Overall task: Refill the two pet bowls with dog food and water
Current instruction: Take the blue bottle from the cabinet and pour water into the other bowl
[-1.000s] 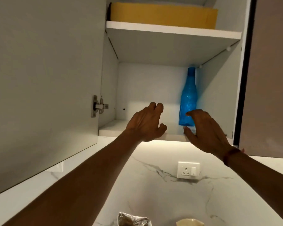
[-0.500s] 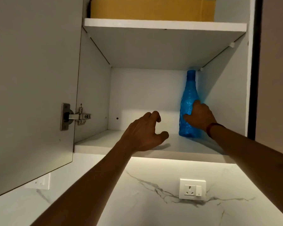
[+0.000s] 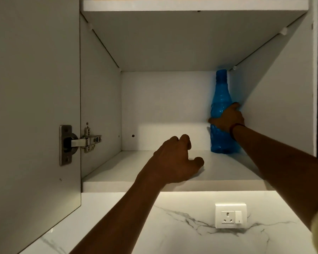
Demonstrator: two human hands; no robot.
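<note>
The blue bottle (image 3: 219,92) stood upright in the back right corner of the lower shelf (image 3: 117,173) inside the open wall cabinet, close against the right side wall. The right hand (image 3: 228,118), a red band (image 3: 234,128) on its wrist, was wrapped round the bottle's middle, thumb on the near left side. The left hand (image 3: 174,160) lay well apart from it near the shelf's front edge, about the middle, fingers loosely bent and holding nothing. The cabinet door (image 3: 33,107) hung open at the left on a metal hinge (image 3: 84,142). Below the shelf, a white socket (image 3: 230,215) sat on the marble-patterned wall (image 3: 173,226)
</note>
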